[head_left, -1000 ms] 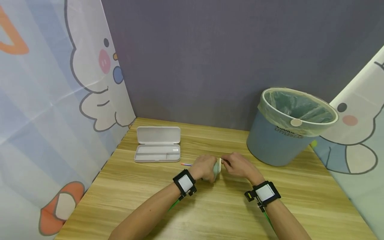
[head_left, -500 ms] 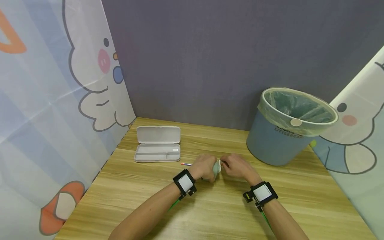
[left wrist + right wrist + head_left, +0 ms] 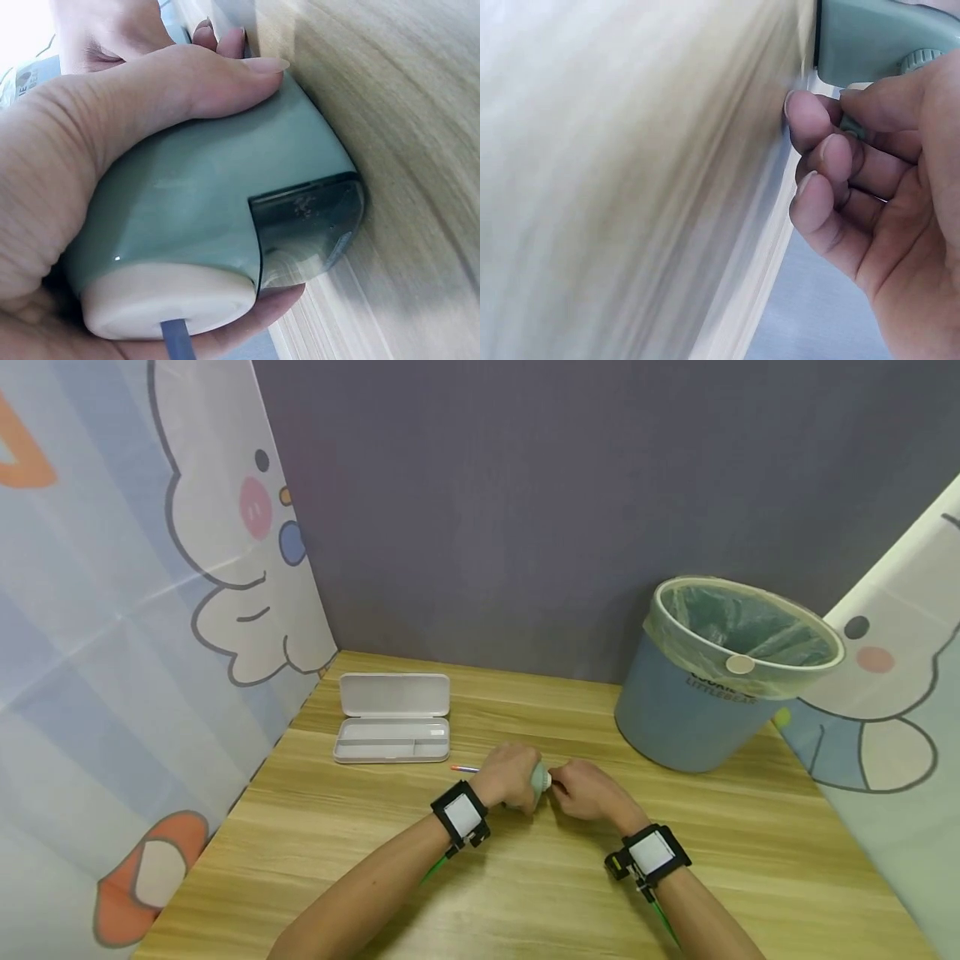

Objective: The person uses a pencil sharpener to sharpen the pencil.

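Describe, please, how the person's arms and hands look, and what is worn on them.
The left forearm and right forearm show no sleeves. Each wears a black wrist strap with a white, roughly square patch, a small black device and a green cable. The right device has a yellow marking. The left hand and right hand are ungloved.

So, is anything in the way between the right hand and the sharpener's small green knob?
Nothing visible is. The right hand pinches the small green knob directly. The left hand grips the sharpener round its body, and the pencil sticks out of the opposite end.
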`<state>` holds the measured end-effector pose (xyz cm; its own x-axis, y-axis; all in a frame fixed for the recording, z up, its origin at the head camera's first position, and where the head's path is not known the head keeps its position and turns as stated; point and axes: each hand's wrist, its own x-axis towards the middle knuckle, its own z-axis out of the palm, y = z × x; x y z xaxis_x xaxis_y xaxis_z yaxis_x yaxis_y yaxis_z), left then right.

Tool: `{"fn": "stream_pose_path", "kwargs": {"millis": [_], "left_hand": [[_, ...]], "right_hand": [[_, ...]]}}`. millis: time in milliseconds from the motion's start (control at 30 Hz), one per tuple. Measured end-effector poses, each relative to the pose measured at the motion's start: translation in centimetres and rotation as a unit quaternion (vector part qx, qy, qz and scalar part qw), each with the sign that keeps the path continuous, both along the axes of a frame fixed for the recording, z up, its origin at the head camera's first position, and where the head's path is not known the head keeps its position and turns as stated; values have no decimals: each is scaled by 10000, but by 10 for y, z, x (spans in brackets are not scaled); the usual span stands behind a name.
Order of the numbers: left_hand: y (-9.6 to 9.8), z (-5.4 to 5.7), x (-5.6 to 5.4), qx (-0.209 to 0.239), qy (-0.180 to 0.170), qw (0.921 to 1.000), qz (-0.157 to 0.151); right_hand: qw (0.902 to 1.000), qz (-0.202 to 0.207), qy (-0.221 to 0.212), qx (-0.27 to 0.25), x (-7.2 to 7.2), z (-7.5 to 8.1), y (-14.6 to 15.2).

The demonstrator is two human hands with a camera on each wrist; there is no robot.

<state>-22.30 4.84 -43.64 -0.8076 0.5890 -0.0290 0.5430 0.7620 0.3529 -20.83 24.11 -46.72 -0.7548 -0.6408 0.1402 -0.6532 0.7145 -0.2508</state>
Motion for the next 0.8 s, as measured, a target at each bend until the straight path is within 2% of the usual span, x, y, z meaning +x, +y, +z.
{"fn": "stream_pose_path", "kwargs": {"millis": [233, 433, 667, 800], "left_hand": [[0, 0, 0, 13, -26, 10000, 53], [1, 0, 1, 2, -34, 9999, 100], [4, -4, 1, -109, 27, 9999, 103], [4, -2, 0, -103, 31, 9999, 106]], "right_hand": [[9996, 60, -286, -28, 4, -1, 0], [9995, -7, -309, -36, 11, -1, -1], [9974, 16, -690, -191, 16, -3, 2], [9970, 75, -715, -294, 18, -3, 2]]}}
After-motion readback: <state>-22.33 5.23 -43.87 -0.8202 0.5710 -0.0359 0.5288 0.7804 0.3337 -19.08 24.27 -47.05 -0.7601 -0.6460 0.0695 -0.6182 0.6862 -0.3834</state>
